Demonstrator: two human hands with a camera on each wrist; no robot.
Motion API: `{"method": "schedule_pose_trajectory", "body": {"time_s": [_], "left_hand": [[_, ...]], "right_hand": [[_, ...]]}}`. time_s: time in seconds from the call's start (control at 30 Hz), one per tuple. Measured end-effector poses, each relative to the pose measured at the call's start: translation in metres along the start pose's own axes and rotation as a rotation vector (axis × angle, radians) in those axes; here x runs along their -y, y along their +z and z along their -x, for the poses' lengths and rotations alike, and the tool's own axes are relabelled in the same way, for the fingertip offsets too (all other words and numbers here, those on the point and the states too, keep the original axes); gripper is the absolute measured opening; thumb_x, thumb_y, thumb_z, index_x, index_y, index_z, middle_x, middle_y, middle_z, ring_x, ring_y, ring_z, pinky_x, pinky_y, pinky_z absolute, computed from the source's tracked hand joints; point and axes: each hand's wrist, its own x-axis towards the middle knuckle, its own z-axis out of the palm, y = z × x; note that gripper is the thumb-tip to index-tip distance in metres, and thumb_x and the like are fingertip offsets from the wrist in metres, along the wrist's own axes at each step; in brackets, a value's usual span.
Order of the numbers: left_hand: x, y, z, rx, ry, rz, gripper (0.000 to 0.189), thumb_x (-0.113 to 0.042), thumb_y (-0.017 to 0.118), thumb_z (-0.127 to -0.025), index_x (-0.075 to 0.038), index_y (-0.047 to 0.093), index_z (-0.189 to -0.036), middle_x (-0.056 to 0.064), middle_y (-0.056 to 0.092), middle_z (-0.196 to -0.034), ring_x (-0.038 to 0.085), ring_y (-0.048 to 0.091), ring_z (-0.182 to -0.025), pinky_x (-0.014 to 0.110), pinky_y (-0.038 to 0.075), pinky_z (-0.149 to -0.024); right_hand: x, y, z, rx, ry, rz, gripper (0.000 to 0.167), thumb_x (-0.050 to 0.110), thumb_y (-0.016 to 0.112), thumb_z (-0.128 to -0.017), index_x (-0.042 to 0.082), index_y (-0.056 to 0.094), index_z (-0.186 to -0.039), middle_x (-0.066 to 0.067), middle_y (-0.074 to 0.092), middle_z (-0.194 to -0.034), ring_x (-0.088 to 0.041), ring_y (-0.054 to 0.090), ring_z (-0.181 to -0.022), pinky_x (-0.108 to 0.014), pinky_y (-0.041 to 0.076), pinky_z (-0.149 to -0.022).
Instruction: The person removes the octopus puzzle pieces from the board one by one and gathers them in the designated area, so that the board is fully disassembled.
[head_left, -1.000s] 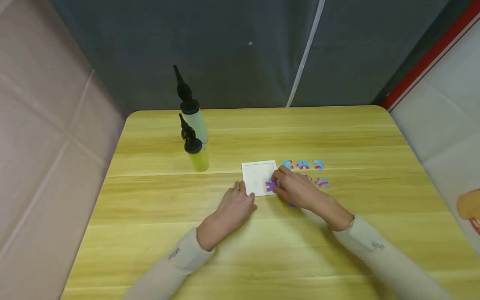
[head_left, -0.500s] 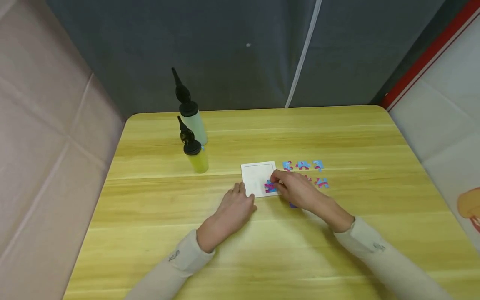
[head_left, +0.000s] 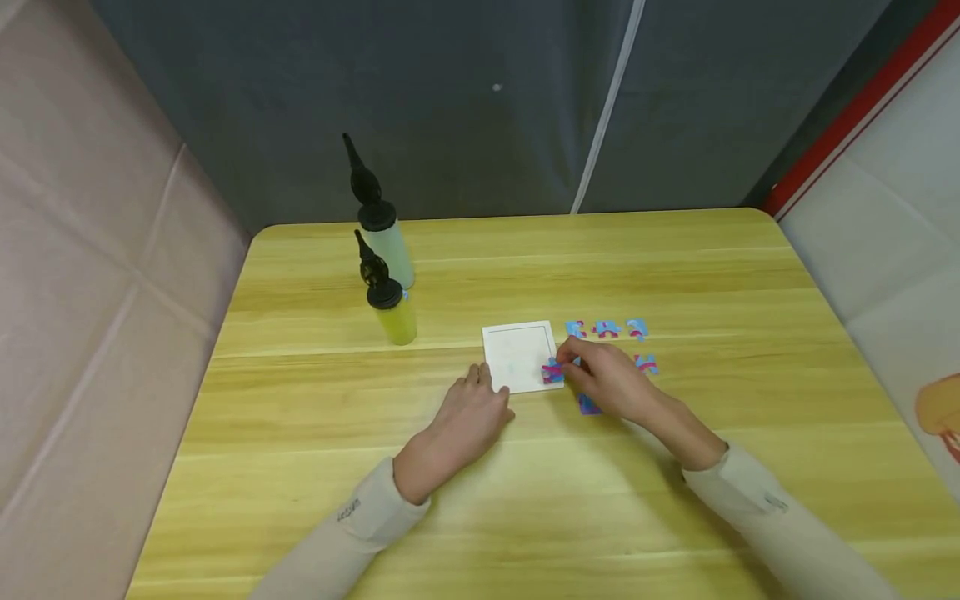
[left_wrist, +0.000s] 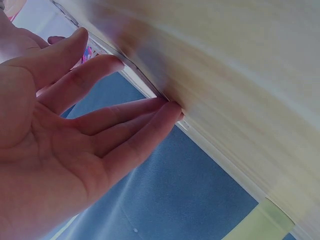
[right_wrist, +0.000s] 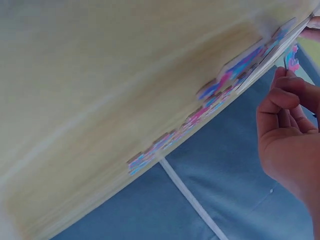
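Observation:
A white puzzle board (head_left: 513,354) lies flat on the wooden table. My left hand (head_left: 472,414) rests at its lower left edge; in the left wrist view the fingers (left_wrist: 135,130) are extended, tips at the edge. Over the board's lower right corner, my right hand (head_left: 611,379) pinches a jigsaw piece (right_wrist: 291,59) between thumb and finger, raised above the board in the right wrist view. In the head view, blue, pink and purple puzzle colours show at that corner, partly behind the fingertips.
Several loose jigsaw pieces (head_left: 606,329) lie right of the board, some hidden under the right hand. A purple-blue piece (head_left: 588,406) is just below that hand. Back left stand a yellow pump bottle (head_left: 397,323) and a taller pale green pump bottle (head_left: 393,254).
My right hand has shifted slightly right with the jigsaw piece, from over the board to its lower right corner. The left hand stays in place.

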Motion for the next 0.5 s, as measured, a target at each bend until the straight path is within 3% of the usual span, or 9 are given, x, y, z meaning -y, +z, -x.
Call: {"method": "schedule_pose_trajectory", "body": {"time_s": [0.27, 0.5], "left_hand": [[-0.0001, 0.0012, -0.0001, 0.002, 0.004, 0.005, 0.032, -0.034, 0.07, -0.099, -0.004, 0.077, -0.104, 0.037, 0.064, -0.127, 0.046, 0.065, -0.121, 0.047, 0.061, -0.092], [-0.0001, 0.0009, 0.0001, -0.014, 0.012, -0.013, 0.032, -0.035, 0.07, -0.098, -0.004, 0.078, -0.104, 0.037, 0.065, -0.126, 0.046, 0.066, -0.12, 0.047, 0.061, -0.091]], "right_hand": [[-0.0043, -0.0043, 0.0066, 0.028, 0.028, -0.079, 0.01, 0.005, 0.064, -0.1, 0.008, 0.068, -0.109, -0.002, 0.066, -0.076, -0.009, 0.051, -0.063, -0.022, 0.046, -0.058], [-0.0072, -0.0081, 0.0095, 0.057, 0.06, -0.135, 0.01, 0.007, 0.063, -0.101, 0.01, 0.066, -0.11, 0.001, 0.06, -0.071, -0.008, 0.049, -0.061, -0.023, 0.045, -0.056]]}}
